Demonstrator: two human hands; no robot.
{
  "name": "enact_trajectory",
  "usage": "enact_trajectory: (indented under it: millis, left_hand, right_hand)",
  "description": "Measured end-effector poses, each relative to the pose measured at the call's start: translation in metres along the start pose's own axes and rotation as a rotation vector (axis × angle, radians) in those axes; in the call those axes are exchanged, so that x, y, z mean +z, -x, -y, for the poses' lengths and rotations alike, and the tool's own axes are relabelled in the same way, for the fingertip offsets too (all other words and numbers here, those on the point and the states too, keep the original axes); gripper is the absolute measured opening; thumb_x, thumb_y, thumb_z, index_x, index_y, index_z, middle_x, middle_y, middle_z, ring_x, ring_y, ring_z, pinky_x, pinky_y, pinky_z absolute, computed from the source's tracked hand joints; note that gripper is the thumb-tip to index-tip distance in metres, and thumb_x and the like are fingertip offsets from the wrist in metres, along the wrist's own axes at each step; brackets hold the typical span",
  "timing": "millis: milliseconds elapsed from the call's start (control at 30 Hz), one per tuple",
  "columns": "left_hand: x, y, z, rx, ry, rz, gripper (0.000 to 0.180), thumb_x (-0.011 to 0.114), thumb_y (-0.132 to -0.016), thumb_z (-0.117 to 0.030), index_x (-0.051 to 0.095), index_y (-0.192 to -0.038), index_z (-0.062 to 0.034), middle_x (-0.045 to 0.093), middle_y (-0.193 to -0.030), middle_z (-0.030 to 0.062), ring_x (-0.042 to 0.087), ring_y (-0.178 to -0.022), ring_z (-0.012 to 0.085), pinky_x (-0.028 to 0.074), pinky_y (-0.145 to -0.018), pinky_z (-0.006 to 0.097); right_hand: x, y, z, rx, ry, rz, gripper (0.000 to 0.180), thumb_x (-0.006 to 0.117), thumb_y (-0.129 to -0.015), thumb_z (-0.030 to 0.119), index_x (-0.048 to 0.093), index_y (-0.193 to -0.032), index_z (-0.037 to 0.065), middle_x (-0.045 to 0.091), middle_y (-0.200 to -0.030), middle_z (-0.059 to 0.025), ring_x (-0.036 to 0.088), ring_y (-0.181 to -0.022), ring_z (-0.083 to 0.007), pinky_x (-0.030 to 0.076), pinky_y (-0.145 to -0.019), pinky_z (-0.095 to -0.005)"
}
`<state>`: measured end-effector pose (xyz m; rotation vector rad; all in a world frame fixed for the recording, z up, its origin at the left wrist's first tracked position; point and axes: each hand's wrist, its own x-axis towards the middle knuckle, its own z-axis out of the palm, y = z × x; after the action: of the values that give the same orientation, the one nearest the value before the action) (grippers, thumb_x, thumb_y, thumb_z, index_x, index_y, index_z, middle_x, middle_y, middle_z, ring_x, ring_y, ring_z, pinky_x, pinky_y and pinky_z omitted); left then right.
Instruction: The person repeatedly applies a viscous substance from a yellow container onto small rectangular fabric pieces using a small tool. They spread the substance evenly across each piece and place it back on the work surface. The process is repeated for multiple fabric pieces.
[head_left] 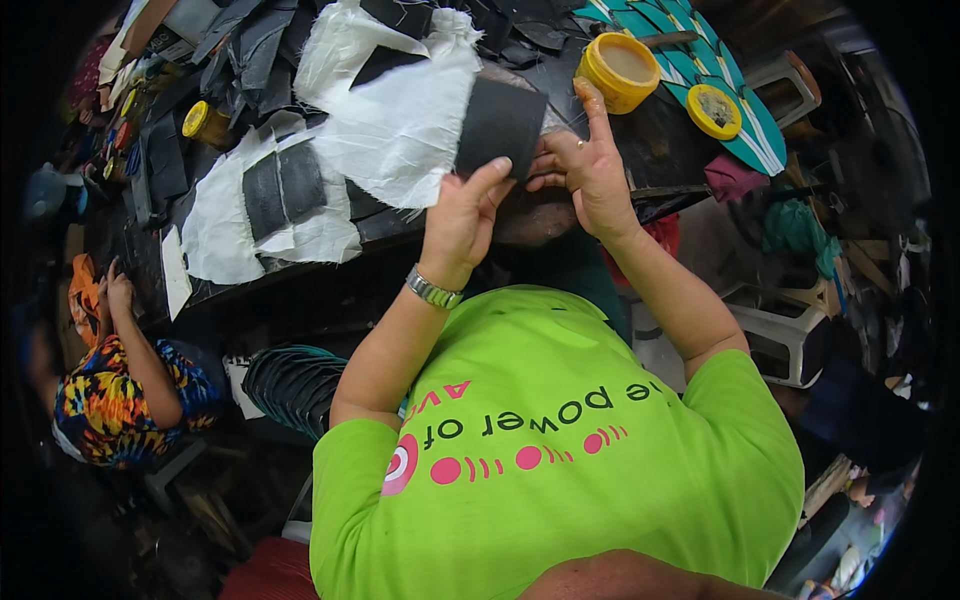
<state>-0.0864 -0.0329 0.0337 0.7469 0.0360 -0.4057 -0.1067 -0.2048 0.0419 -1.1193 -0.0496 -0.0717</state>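
Note:
My left hand point(464, 218) pinches a black rectangular piece point(500, 125) by its near edge, thumb on top. White frayed cloth point(400, 130) lies against the left side of the piece, partly overlapped by it. To the right is my right hand point(592, 180), its index finger stretched up and smeared with something brownish. The other fingers of that hand bend toward the right edge of the black piece, touching or nearly so. Just beyond the raised finger stands an open yellow jar point(618, 75) of tan paste. A metal watch point(434, 288) is on my left wrist.
Another white cloth with black patches point(285, 190) lies at the left of the dark table, near a closed yellow jar point(205, 122). Black scraps point(250, 50) pile up behind. At right are a yellow lid point(714, 111) and teal sheets point(760, 135). Another person point(130, 390) sits at left.

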Motion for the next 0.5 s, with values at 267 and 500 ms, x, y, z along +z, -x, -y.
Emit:
enact_trajectory:
  millis: [267,500]
  left_hand:
    - [0.006,0.048,-0.008,-0.511,-0.506,0.383,0.041,0.059,-0.103,-0.016,0.051,-0.139,0.0022,0.068,-0.108,0.0077,0.069,-0.100,0.0163,0.057,-0.086,0.030]
    - [0.007,0.015,-0.036,0.550,-1.345,0.305,0.033,0.068,-0.091,-0.008,0.066,-0.123,-0.0029,0.068,-0.118,0.0166,0.067,-0.105,0.0261,0.052,-0.089,0.033]
  right_hand:
    - [-0.028,-0.014,0.017,0.128,0.663,0.000,0.106,0.066,-0.075,-0.010,0.016,-0.163,0.019,0.037,-0.091,0.0020,0.042,-0.076,-0.0055,0.041,-0.066,-0.0175]
    - [-0.031,-0.037,0.028,-0.064,1.200,0.101,0.097,0.068,-0.075,-0.001,0.030,-0.160,0.025,0.055,-0.098,-0.0049,0.051,-0.081,-0.0152,0.049,-0.081,-0.0291]
